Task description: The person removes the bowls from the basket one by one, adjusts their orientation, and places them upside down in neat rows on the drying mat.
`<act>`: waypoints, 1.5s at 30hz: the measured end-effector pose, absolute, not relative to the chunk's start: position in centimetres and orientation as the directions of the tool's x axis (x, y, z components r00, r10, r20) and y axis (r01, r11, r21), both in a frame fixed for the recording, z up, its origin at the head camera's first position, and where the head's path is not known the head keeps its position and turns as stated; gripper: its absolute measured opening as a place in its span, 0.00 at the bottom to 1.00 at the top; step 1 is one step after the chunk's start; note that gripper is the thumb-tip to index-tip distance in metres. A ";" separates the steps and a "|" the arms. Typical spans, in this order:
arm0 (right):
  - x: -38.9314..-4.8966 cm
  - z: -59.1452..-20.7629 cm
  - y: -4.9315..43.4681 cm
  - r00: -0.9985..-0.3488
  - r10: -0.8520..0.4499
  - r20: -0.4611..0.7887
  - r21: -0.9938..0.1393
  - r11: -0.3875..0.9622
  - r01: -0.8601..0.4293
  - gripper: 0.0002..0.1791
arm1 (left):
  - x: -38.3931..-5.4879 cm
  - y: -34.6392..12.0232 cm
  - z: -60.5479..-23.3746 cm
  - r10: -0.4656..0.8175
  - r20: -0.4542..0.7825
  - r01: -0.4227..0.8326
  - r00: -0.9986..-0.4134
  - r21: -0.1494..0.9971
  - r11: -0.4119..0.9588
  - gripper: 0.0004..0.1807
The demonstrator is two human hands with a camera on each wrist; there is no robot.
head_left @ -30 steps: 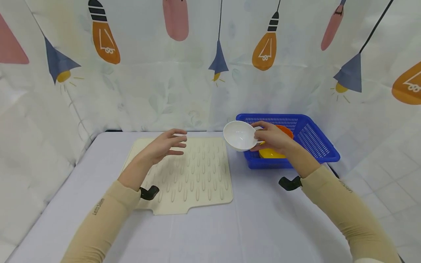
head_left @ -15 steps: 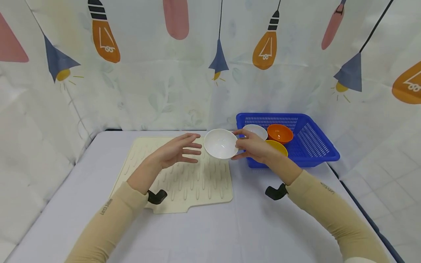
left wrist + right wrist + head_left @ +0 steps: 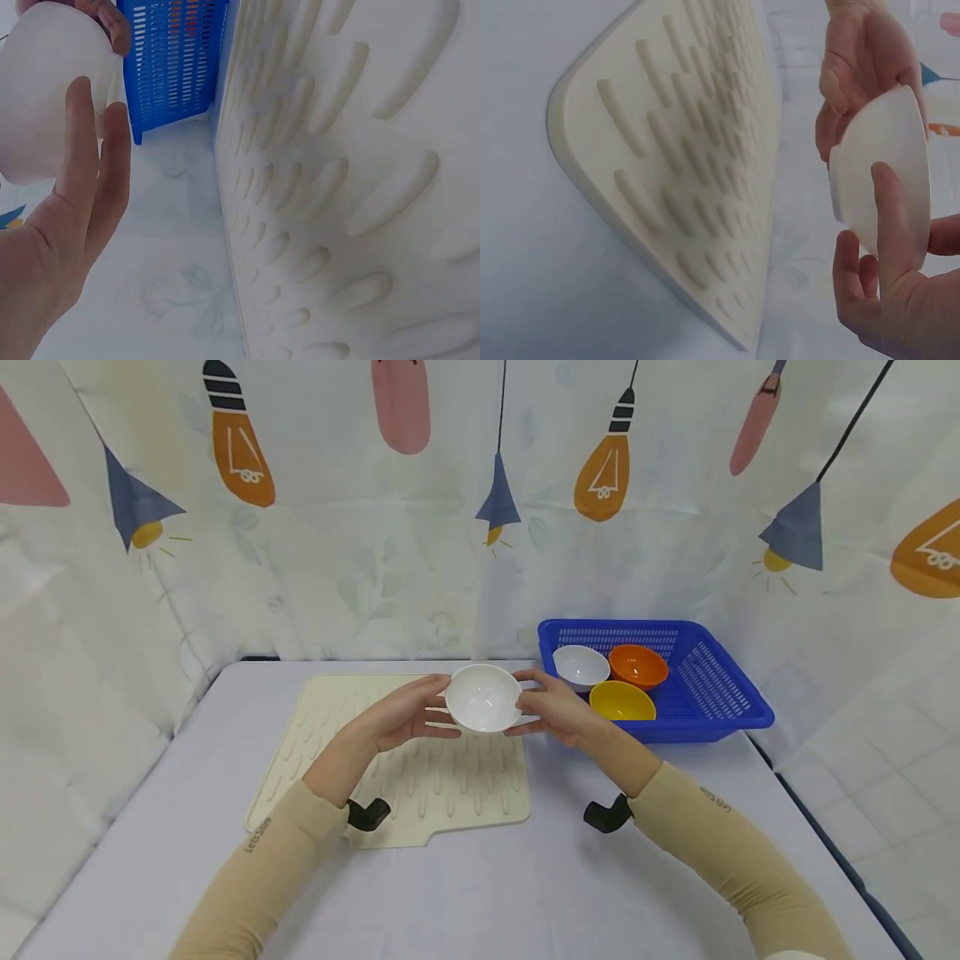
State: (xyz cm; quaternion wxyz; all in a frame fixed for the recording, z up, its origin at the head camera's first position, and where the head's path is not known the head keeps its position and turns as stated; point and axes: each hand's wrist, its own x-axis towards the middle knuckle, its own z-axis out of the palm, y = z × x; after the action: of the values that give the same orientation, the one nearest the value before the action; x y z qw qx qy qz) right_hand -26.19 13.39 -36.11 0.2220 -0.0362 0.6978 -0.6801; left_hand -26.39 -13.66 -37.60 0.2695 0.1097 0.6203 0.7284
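Note:
A white bowl is held above the cream ribbed mat, its inside facing up toward the head camera. My right hand grips its right side, with the thumb at the rim and fingers against the outer wall, as the right wrist view shows. At the bowl's left side is my left hand, thumb by the rim and fingers spread nearly straight along the underside. In the left wrist view those fingers overlap the bowl's outer wall.
A blue plastic basket stands at the back right. Inside are another white bowl, an orange bowl and a yellow bowl. A patterned curtain hangs behind the white-covered table.
My right hand has carried the white bowl left, from beside the basket to over the mat. My left hand has moved right to meet the bowl's left side.

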 end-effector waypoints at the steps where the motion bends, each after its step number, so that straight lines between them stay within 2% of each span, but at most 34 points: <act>1: -26.2 -36.2 13.4 -0.899 -0.352 -0.259 -0.965 0.068 0.252 0.34 | -26.5 -13.6 -37.7 0.527 -0.178 -0.259 -0.831 0.962 -0.083 0.26; 8: -26.2 -37.1 12.9 -0.892 -0.367 -0.265 -0.961 0.021 0.277 0.32 | -26.8 -14.1 -38.5 0.529 -0.184 -0.275 -0.828 0.956 -0.097 0.28; 19: -26.0 -37.6 12.9 -0.875 -0.396 -0.278 -0.951 -0.012 0.308 0.31 | -27.1 -14.6 -39.1 0.526 -0.131 -0.234 -0.840 0.963 -0.134 0.27; 25: -25.9 -37.9 12.9 -0.861 -0.428 -0.274 -0.947 -0.035 0.319 0.33 | -26.9 -15.0 -39.0 0.508 -0.068 -0.156 -0.859 0.979 -0.133 0.26; 37: -26.2 -38.0 12.9 -0.836 -0.475 -0.276 -0.941 -0.042 0.335 0.35 | -26.2 -15.8 -38.5 0.457 0.049 0.030 -0.888 0.998 -0.047 0.31; 45: -26.4 -38.3 12.8 -0.806 -0.514 -0.294 -0.929 -0.044 0.366 0.37 | -25.7 -16.0 -38.6 0.480 0.173 0.217 -0.860 0.976 0.035 0.31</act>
State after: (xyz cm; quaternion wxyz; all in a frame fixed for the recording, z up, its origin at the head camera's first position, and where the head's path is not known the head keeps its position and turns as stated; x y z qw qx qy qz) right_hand -26.40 12.83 -38.29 0.3058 -0.0596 0.6202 -0.7199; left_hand -25.66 -16.04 -38.63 0.1013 0.2444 0.7123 0.6500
